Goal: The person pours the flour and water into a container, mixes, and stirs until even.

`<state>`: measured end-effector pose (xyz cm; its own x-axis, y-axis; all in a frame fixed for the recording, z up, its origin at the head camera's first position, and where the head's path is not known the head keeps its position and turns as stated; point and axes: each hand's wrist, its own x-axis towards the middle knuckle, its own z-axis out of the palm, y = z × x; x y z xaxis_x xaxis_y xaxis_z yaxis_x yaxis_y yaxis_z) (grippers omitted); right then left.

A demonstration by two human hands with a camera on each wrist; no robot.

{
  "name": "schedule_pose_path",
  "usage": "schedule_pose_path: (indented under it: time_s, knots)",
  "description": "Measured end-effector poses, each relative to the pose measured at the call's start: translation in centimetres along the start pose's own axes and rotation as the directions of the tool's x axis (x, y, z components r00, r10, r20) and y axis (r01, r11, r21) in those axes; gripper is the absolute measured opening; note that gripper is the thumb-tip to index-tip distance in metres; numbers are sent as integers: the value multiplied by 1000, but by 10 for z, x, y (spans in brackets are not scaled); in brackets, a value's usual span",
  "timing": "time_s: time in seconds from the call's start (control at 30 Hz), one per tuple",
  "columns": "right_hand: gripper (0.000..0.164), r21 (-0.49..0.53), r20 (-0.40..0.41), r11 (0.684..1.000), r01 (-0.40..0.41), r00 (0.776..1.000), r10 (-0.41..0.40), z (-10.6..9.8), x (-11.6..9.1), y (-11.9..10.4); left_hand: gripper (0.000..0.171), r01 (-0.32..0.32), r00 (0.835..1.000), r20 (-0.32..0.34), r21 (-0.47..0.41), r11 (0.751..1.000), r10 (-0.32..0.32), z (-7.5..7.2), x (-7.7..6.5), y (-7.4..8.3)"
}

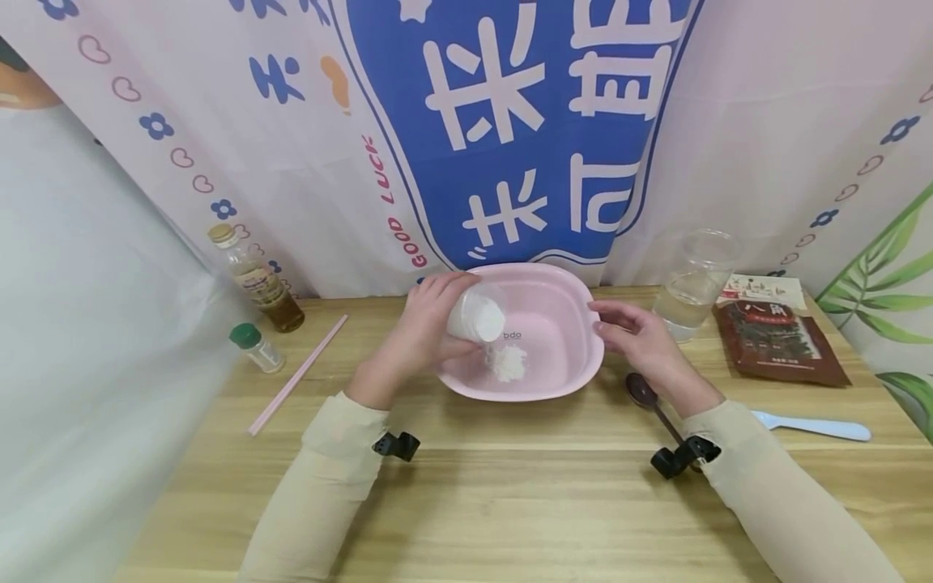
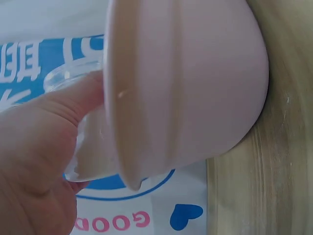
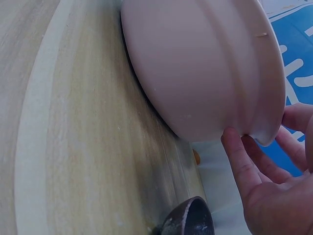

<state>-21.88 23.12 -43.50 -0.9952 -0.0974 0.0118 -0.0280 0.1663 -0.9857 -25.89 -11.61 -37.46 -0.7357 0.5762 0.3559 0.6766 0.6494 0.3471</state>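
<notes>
My left hand (image 1: 430,320) grips a clear cup (image 1: 466,312) of white powder, tipped on its side over the left part of a pink plastic basin (image 1: 568,356). A small heap of white powder (image 1: 508,363) lies on the basin's floor below the cup's mouth. In the left wrist view the thumb presses along the cup (image 2: 90,142), partly hidden behind the basin wall (image 2: 210,88). My right hand (image 1: 645,344) holds the basin's right rim; in the right wrist view its fingers (image 3: 239,161) touch the wall from outside and under the lip.
A dark spoon (image 1: 641,390) lies by the right wrist, with a light blue knife-like utensil (image 1: 820,426) beyond. A glass of water (image 1: 685,295) and a brown spice packet (image 1: 780,340) stand right. On the left are pink chopsticks (image 1: 299,376), a green-capped shaker (image 1: 257,348) and a corked bottle (image 1: 258,283).
</notes>
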Motion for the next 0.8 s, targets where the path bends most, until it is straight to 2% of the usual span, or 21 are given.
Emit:
schedule_pose_path:
  time_s: [0.13, 0.2, 0.33, 0.47, 0.67, 0.73, 0.8]
  knots:
    - [50, -9, 1, 1000, -2, 1000, 2, 0, 0, 0, 96, -5, 997, -75, -106, 994, -3, -4, -4, -6]
    - [50, -11, 2, 1000, -1, 1000, 1, 0, 0, 0, 95, 5, 996, -89, -171, 985, -21, -6, -6, -9]
    - [50, -11, 3, 1000, -4, 1000, 4, 0, -1, -1, 96, 113, 987, -78, -298, 948, -142, -10, -12, -15]
    - [49, -10, 6, 1000, -8, 1000, 8, 0, -1, -1, 100, 223, 960, -69, -400, 889, -272, -17, -21, -20]
    - [49, -13, 0, 1000, -11, 1000, 11, 0, 0, 1, 97, 272, 929, -50, -578, 769, -367, -23, -32, -30]
    - [49, -13, 1, 1000, -14, 1000, 14, 0, 0, 1, 94, 286, 916, -42, -629, 723, -399, -25, -35, -34]
    - [49, -14, 3, 1000, -17, 1000, 17, 1, 0, 1, 90, 301, 899, -45, -658, 690, -435, -27, -39, -38]
